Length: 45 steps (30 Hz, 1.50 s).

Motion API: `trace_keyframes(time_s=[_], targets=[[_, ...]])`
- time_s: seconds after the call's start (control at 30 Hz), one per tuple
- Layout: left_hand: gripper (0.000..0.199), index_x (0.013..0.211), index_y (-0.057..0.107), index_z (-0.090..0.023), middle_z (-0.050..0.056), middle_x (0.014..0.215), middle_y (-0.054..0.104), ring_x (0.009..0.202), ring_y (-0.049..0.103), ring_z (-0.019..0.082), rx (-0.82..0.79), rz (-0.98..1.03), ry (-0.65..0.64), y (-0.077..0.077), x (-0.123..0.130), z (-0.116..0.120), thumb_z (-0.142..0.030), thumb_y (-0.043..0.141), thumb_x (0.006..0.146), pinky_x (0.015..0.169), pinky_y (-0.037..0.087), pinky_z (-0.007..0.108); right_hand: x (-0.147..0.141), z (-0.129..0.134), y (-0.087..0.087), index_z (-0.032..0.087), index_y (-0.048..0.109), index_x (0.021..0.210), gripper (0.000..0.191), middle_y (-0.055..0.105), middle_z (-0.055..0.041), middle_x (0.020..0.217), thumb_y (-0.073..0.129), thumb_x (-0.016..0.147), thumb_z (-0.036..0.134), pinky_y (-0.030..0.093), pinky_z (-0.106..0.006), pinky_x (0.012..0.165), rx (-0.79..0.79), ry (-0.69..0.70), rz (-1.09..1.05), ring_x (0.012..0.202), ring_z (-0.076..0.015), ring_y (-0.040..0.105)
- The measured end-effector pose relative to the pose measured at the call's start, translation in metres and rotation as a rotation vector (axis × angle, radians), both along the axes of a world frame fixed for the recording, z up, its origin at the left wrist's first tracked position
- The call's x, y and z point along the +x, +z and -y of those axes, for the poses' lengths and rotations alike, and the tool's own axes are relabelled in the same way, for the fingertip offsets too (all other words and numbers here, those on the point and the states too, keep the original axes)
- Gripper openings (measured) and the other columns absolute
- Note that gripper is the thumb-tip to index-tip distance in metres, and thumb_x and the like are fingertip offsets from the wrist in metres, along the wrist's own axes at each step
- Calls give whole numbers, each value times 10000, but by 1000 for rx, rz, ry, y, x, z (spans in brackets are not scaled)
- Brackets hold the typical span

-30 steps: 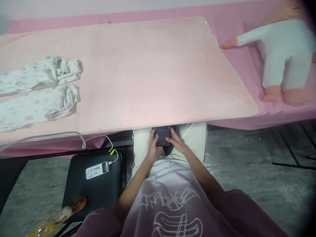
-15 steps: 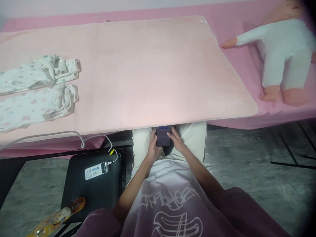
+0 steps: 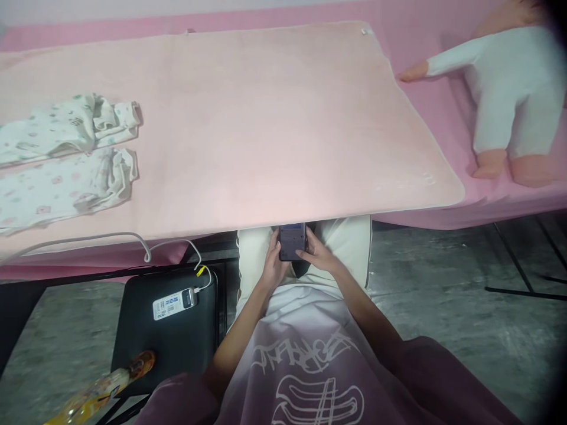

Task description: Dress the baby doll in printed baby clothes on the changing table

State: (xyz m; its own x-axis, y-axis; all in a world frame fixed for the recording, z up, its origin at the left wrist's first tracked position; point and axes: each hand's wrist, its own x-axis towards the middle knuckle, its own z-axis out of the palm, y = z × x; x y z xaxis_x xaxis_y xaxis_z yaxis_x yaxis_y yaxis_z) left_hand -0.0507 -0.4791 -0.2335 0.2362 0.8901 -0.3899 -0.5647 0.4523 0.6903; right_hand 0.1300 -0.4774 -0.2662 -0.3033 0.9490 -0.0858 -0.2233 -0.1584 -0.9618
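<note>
A dark handheld device (image 3: 292, 243), like a phone, is held over my lap between both hands. Its top end is hidden under the edge of the pink mat (image 3: 266, 130). My left hand (image 3: 273, 262) grips its left side, thumb along the edge. My right hand (image 3: 318, 252) holds the right side, with the thumb over the lower right of its face. Beneath the hands are my light trousers (image 3: 349, 245).
Two patterned baby garments (image 3: 66, 127) lie on the mat's left. A doll in white (image 3: 514, 88) lies at the right on pink cloth (image 3: 425, 35). A white power bank (image 3: 175, 303) with a cable sits on a black stool (image 3: 177, 348), beside a bottle (image 3: 97, 395).
My right thumb has moved down and slightly left over the device's face. The view has shifted slightly. Both hands still hold the device.
</note>
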Motion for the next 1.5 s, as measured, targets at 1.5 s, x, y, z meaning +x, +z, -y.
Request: trace_keyframes(time_s=[1.5], targets=[[810, 1655, 579, -351, 107, 1705, 597, 1587, 574, 355, -7, -4, -28, 0, -3, -1, -446, 903, 919, 1309, 496, 508, 4, -1, -5, 308, 333, 1792, 951, 555, -108, 1700, 781, 1017, 626, 424, -463, 1384, 58, 45, -36, 1576, -278, 552]])
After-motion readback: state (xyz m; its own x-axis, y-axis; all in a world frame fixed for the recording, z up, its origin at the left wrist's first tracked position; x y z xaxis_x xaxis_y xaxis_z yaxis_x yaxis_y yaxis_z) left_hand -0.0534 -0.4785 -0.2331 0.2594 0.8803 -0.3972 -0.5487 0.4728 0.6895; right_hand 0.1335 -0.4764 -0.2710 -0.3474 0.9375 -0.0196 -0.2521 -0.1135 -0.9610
